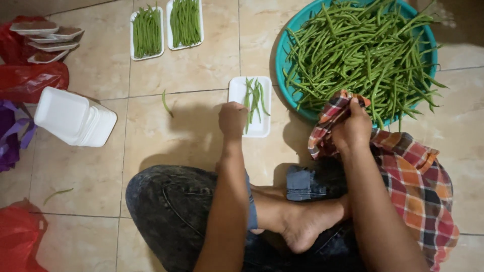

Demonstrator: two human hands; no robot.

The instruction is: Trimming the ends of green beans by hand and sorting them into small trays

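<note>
The left hand [232, 120] is curled into a loose fist, knuckles up, pressing on the left edge of a white foam tray [250, 107]; I cannot tell whether it pinches anything. Just right of it, about five green beans [253, 100] lie on that tray, their long axes running away from the person, tips fanning slightly outward. The right hand [353, 128] grips a bunched plaid cloth [403, 171], fingers closed around the fabric. Directly beyond that hand sits one teal basin [282, 60] heaped with beans. Far beyond the left hand lie two filled trays [166, 25], their beans aligned the same way. Left of it rests one stack of empty trays [73, 117], and one stray bean [167, 104].
</note>
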